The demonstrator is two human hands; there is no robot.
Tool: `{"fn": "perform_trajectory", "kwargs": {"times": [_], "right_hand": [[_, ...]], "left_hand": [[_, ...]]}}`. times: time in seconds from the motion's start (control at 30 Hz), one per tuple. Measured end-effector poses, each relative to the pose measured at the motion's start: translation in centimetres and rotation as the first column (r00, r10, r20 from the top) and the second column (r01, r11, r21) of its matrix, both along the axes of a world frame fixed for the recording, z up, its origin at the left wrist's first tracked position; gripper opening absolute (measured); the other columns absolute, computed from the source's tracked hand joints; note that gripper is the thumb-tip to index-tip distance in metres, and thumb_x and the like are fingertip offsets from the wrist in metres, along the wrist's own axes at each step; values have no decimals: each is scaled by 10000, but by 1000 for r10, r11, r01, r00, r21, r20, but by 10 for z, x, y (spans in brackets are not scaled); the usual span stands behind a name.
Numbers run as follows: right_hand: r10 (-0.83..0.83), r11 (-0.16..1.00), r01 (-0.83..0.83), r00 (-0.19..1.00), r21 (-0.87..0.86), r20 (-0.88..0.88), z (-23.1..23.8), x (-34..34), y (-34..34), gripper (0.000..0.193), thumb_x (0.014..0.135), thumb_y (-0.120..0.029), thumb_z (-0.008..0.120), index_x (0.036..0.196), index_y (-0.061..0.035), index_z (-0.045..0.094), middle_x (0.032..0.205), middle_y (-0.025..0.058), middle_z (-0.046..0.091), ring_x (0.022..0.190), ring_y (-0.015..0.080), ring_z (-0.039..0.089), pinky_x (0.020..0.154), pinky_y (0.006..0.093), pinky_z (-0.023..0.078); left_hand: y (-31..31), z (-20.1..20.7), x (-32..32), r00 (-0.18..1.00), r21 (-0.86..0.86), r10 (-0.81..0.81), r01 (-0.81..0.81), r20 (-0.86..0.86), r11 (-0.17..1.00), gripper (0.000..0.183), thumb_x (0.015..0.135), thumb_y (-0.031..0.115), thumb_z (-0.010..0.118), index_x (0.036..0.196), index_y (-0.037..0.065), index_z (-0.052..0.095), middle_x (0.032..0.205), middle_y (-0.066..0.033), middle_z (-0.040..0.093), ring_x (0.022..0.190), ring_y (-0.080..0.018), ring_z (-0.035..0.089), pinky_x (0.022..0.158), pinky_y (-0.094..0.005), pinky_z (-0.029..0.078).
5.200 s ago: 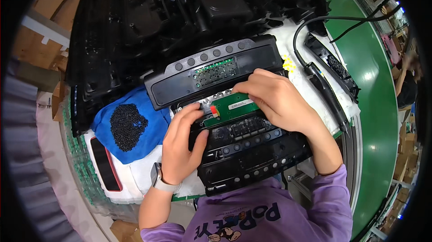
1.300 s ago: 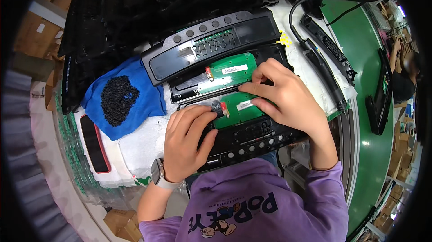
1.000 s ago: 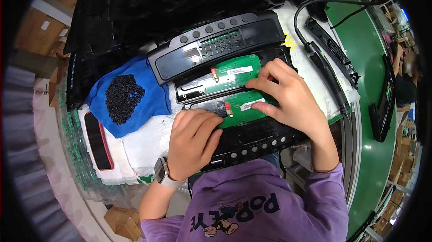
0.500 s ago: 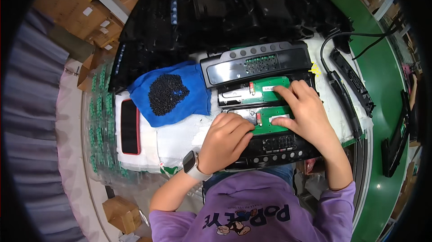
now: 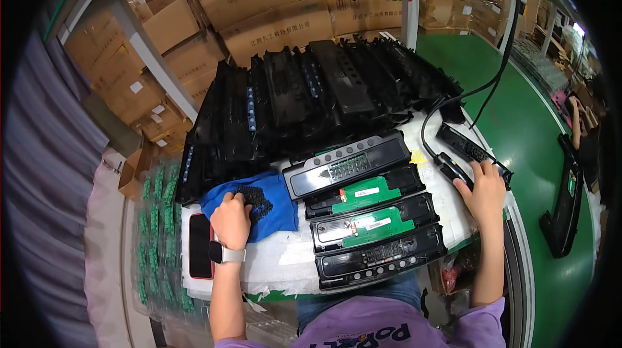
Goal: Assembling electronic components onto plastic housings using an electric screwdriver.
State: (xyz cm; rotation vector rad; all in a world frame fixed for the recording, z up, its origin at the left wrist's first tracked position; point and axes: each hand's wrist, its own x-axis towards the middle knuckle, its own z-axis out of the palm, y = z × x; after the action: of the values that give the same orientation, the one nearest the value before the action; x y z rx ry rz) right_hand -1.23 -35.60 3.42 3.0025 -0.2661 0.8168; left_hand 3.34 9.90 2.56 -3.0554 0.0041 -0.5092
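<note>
My left hand (image 5: 231,220) is at a pile of small black screws (image 5: 254,201) on a blue cloth (image 5: 272,222). Its fingers are curled into the near side of the pile, and their tips are hidden. At the right, my right hand (image 5: 484,192) lies over a black corded electric screwdriver (image 5: 451,170), thumb on one side and fingers on the other; the hand hides the tool's lower part. Between my hands lie black plastic housings in a stack of rows. Two hold green circuit boards (image 5: 369,194), (image 5: 379,224); the nearest housing (image 5: 382,260) shows round buttons.
A black housing with grey buttons (image 5: 346,165) lies behind the boards. Many more black housings (image 5: 311,89) are piled at the back. A red-edged phone (image 5: 201,244) is at left, near plastic trays of green parts (image 5: 155,238). A slim black part (image 5: 476,150) lies beyond my right hand.
My left hand has left the circuit boards for the screw pile. My right hand has moved right to the screwdriver. The view has tilted up, showing cardboard boxes behind.
</note>
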Motion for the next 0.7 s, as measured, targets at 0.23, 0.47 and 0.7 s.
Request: {"fn": "perform_trajectory", "kwargs": {"times": [0.23,0.47,0.7], "right_hand": [[61,981,-35,990,193,-129,-9,5,-8,440,607,-288,744,954,-40,636,837,139,566,710,324,598,634,400,483],[121,946,-83,987,315,-104,-4,6,-15,363,565,-234,740,822,7,653,765,128,524,684,323,570,621,396,453],[226,303,-266,953,915,202,15,-2,-30,389,678,-273,702,893,34,596,657,-5,507,579,77,444,536,198,327]], "left_hand": [[0,-3,8,973,-104,-25,50,229,993,50,765,65,598,738,23,596,725,-137,590,642,-338,593,547,-397,475],[1,-2,7,993,-916,-81,112,87,385,128,864,108,560,851,-6,615,699,-83,599,541,-126,536,507,-226,414],[-21,0,7,950,-697,-291,-135,110,-704,163,931,128,460,956,-13,537,831,-64,557,672,-96,463,610,-219,397]]}}
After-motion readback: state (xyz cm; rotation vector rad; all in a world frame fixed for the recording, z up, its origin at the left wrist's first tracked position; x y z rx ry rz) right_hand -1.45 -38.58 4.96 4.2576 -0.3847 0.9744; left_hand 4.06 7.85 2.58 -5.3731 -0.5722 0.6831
